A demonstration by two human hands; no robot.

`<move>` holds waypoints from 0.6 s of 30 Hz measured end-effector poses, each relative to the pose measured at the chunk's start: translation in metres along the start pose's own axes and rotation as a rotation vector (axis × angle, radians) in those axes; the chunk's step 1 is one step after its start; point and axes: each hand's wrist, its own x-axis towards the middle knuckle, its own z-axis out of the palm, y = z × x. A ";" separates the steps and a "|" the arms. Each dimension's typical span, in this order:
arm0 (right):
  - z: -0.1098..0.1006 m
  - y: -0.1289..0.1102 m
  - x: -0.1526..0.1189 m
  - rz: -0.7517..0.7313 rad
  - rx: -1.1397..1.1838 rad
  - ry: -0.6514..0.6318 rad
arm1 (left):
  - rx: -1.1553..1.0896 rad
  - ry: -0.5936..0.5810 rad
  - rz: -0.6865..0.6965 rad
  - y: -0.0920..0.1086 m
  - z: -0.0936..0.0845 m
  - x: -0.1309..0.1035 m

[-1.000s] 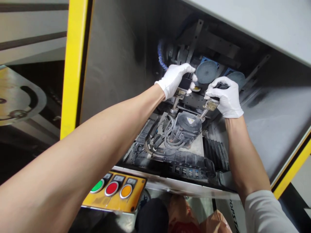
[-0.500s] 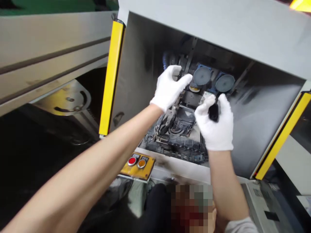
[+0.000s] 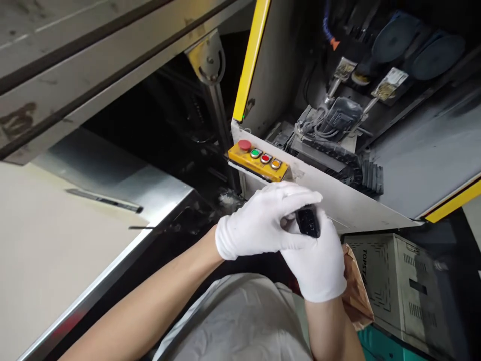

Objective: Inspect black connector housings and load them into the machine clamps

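A small, glossy black part (image 3: 308, 221) with a hollowed face is between my white-gloved hands, in front of the machine cabinet. My right hand (image 3: 319, 265) is wrapped round it from below and the right. From the left, my left hand (image 3: 263, 218) reaches over with its fingers along the part's upper edge and its thumb underneath, closed about it. The glove fingers hide most of the part, so its exact kind does not show.
Behind my hands sits a yellow button box (image 3: 259, 160). Inside the cabinet are two round grey discs (image 3: 396, 37) and two metal fixtures (image 3: 389, 84). A pen-like tool (image 3: 105, 200) lies on the pale surface at left. A grey box (image 3: 406, 286) stands at right.
Both hands have come back out of the cabinet opening toward my body, the right one carrying the black part. My left hand has joined it on the part. The view has swung left and down.
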 end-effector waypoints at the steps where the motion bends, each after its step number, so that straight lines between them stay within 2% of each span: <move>1: 0.005 -0.006 -0.010 0.028 0.003 0.015 | -0.036 0.002 -0.031 0.003 -0.002 -0.013; 4: 0.016 -0.023 -0.034 0.083 -0.021 0.013 | -0.119 0.054 -0.139 0.012 -0.005 -0.046; 7: 0.022 -0.038 -0.047 0.078 -0.074 -0.057 | -0.153 0.128 -0.196 0.019 -0.009 -0.071; 14: 0.041 -0.056 -0.057 0.010 -0.169 -0.122 | -0.022 0.215 -0.063 0.028 -0.023 -0.103; 18: 0.050 -0.062 -0.060 0.018 -0.149 -0.169 | 0.055 0.231 -0.077 0.032 -0.029 -0.114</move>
